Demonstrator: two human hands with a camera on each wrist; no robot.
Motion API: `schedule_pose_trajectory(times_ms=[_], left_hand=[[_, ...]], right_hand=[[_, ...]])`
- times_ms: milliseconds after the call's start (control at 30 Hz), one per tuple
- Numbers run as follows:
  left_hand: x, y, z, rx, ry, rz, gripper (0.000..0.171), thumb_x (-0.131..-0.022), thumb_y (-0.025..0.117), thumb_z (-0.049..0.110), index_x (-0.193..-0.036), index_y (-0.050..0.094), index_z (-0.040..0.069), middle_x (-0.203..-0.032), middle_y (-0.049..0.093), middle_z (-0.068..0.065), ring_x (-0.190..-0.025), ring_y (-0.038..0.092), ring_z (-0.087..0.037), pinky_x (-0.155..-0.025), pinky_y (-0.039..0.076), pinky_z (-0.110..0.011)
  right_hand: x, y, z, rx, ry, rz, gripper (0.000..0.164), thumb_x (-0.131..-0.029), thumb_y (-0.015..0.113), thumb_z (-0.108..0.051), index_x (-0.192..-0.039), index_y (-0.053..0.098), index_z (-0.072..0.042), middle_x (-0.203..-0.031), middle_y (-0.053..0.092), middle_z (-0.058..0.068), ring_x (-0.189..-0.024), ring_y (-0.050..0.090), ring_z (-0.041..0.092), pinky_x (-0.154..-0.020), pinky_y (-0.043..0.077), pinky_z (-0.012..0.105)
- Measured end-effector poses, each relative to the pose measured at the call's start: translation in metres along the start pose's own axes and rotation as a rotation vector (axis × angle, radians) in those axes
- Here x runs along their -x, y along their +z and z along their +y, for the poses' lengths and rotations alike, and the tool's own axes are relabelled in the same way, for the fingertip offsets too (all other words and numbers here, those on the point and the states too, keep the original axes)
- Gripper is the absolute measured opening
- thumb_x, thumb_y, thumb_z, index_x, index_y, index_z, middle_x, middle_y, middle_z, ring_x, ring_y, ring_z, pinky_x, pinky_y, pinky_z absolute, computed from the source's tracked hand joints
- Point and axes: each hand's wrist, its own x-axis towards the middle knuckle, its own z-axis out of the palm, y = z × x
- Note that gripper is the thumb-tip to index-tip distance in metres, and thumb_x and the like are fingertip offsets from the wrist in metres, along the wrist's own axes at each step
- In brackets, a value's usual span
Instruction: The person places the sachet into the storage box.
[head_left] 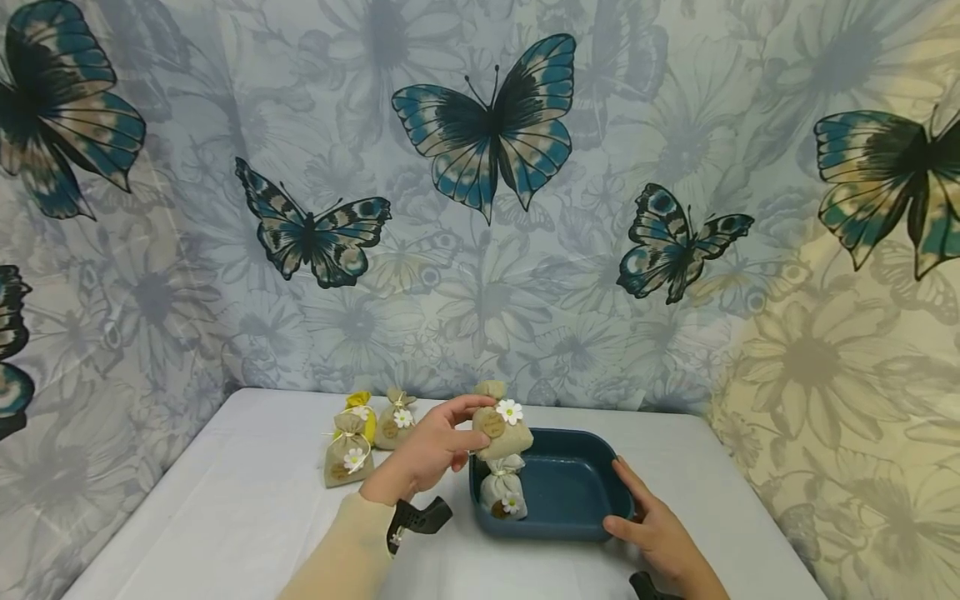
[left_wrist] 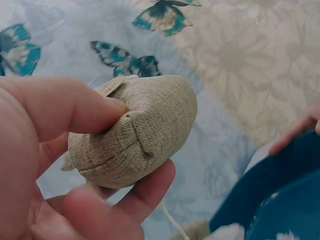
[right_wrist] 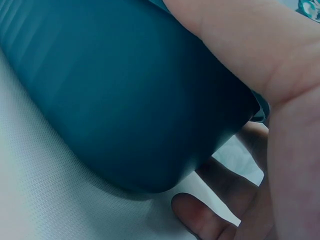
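Observation:
My left hand (head_left: 435, 442) pinches a beige cloth sachet (head_left: 498, 437) with a white flower and a round tag, between thumb and fingers. This sachet is held over the left end of a dark blue rectangular dish (head_left: 577, 530). In the left wrist view, the stitched bottom of the beige sachet (left_wrist: 150, 125) faces the camera. A whitish sachet (head_left: 501, 483) with a flower lies inside the dish at its left end. At the dish's right end, my right hand (head_left: 656, 533) grips the wall, thumb near the front corner and fingers along the side.
Left of the dish, two more beige sachets (head_left: 348, 462) (head_left: 392, 429) and a yellow sachet (head_left: 365, 417) stand grouped on the white-covered table (head_left: 247, 492). A butterfly-print cloth (head_left: 480, 317) hangs behind the table and along its sides.

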Motion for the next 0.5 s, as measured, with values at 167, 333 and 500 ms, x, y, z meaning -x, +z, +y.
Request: schedule_pose_trajectory(times_ms=[167,333,500], left_hand=[[-0.018,0.020,0.008,-0.008,-0.013,-0.064,0.050,-0.089,0.070,0.004,-0.137,0.060,0.017,-0.144,0.043,-0.012,-0.045,0.025,-0.014,-0.048,0.031,-0.028],[-0.033,0.042,0.008,-0.006,-0.007,-0.128,0.049,-0.089,0.070,0.003,-0.135,0.062,0.019,-0.144,0.043,-0.009,-0.045,0.024,-0.015,-0.047,0.032,-0.028],[-0.047,0.058,0.001,-0.018,0.016,-0.184,0.048,-0.090,0.069,0.001,-0.133,0.063,0.022,-0.136,0.050,-0.004,-0.044,0.025,-0.016,-0.047,0.032,-0.029]], right_hand=[[0.000,0.001,0.002,0.002,0.005,-0.002,0.082,-0.094,0.068,-0.004,-0.160,0.021,-0.008,-0.164,0.008,0.014,-0.138,0.020,0.003,-0.096,0.040,0.018],[-0.001,0.000,0.002,0.028,0.014,0.000,0.082,-0.093,0.069,-0.005,-0.160,0.021,-0.007,-0.164,0.008,0.014,-0.143,0.010,0.037,-0.096,0.037,0.016],[-0.002,-0.001,-0.001,0.016,0.054,-0.006,0.081,-0.095,0.069,-0.008,-0.160,0.020,-0.009,-0.164,0.008,0.013,-0.144,0.007,0.039,-0.096,0.032,0.013]])
